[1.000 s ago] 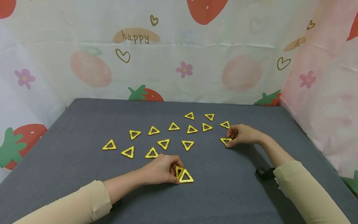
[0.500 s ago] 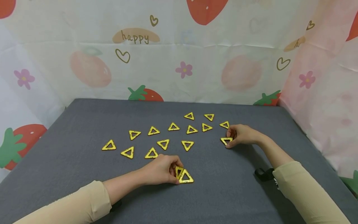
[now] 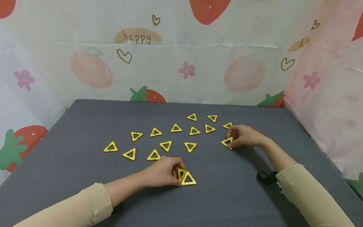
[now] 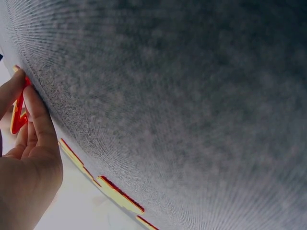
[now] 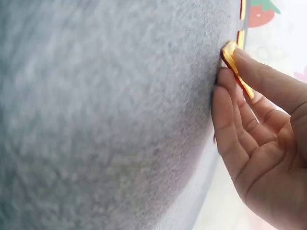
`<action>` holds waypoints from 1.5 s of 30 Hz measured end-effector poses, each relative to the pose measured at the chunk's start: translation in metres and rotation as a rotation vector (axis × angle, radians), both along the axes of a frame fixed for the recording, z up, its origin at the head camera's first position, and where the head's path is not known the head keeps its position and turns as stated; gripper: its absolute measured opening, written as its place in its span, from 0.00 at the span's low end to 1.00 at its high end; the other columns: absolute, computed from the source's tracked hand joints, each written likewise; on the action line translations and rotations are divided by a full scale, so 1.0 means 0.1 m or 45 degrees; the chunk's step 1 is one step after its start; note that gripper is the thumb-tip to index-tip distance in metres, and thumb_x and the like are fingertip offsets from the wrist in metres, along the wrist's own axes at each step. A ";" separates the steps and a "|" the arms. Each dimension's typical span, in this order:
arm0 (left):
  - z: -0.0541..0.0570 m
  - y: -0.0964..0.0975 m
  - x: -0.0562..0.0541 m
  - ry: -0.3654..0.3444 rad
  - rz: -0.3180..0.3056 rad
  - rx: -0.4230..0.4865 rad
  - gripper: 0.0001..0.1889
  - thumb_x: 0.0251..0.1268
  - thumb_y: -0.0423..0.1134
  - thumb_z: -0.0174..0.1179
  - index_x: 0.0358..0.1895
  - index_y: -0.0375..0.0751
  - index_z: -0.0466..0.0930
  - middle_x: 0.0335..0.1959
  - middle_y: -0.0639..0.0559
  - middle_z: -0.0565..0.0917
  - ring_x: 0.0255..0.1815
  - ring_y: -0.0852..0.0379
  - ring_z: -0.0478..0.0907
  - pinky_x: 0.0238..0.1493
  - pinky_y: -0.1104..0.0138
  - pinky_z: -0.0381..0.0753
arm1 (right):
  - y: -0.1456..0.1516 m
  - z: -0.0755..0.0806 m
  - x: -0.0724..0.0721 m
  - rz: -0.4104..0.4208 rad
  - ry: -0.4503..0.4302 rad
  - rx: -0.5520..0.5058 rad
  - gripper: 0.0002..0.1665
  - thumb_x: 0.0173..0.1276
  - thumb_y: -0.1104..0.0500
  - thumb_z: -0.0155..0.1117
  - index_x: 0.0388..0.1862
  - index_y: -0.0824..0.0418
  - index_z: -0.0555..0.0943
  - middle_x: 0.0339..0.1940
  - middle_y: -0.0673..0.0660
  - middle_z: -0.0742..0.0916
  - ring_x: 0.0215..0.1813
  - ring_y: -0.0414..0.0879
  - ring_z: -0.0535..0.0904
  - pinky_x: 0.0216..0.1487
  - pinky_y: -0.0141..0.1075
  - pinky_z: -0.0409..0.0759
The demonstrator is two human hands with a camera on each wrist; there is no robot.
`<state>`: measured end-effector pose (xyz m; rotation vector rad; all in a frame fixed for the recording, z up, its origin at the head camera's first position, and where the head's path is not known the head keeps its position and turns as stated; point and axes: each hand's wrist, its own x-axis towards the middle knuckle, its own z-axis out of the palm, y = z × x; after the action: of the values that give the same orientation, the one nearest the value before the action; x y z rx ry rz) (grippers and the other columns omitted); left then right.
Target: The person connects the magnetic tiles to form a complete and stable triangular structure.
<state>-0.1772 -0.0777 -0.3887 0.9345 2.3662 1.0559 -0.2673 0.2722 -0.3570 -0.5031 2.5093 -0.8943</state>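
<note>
In the head view my left hand pinches a yellow triangular magnetic tile that leans up at the front middle. Against its side stands another triangular tile, edge to edge with it. The left wrist view shows thumb and fingers on a red-edged tile. Farther right, my right hand pinches a single yellow triangular tile between thumb and fingers. That tile is tilted against the cloth in the right wrist view. One more tile lies just behind the right fingers, partly covered.
Several yellow triangular tiles lie flat across the dark grey tabletop, among them a leftmost tile and a tile in the middle. A tile lies close behind the left hand. A fruit-printed curtain borders the table.
The right hand has shifted slightly left and turned its tile, so that a corner now points left. The left hand and its tiles have stayed put.
</note>
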 end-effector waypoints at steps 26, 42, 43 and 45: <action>0.00 0.01 0.01 -0.003 0.013 -0.009 0.20 0.50 0.34 0.75 0.49 0.38 0.81 0.29 0.53 0.83 0.26 0.67 0.79 0.30 0.73 0.79 | -0.53 0.00 0.27 0.158 -0.080 -0.227 0.15 0.64 0.61 0.70 0.47 0.62 0.79 0.35 0.57 0.85 0.38 0.49 0.86 0.41 0.41 0.86; 0.01 0.03 0.01 0.030 0.021 -0.016 0.20 0.49 0.35 0.76 0.47 0.39 0.82 0.27 0.53 0.83 0.25 0.68 0.78 0.29 0.74 0.79 | -0.84 -0.02 0.54 0.222 -0.088 -0.225 0.13 0.60 0.61 0.74 0.42 0.60 0.82 0.32 0.55 0.87 0.34 0.46 0.86 0.37 0.38 0.87; 0.01 0.03 0.01 0.030 0.022 -0.017 0.20 0.49 0.35 0.76 0.47 0.39 0.82 0.27 0.53 0.83 0.25 0.68 0.79 0.29 0.74 0.79 | -0.86 -0.03 0.55 0.229 -0.085 -0.221 0.12 0.60 0.61 0.74 0.41 0.60 0.82 0.32 0.55 0.87 0.34 0.46 0.86 0.37 0.38 0.87; 0.01 0.03 0.02 0.031 0.020 -0.018 0.20 0.49 0.35 0.76 0.48 0.39 0.82 0.27 0.53 0.83 0.25 0.68 0.79 0.29 0.74 0.79 | -0.88 -0.06 0.57 0.240 -0.077 -0.213 0.12 0.60 0.60 0.74 0.40 0.59 0.81 0.31 0.54 0.87 0.34 0.45 0.86 0.36 0.36 0.87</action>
<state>-0.1756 -0.0749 -0.3878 0.9303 2.4013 1.0386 -0.2102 0.1838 -0.3626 -0.7409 2.2992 -1.0339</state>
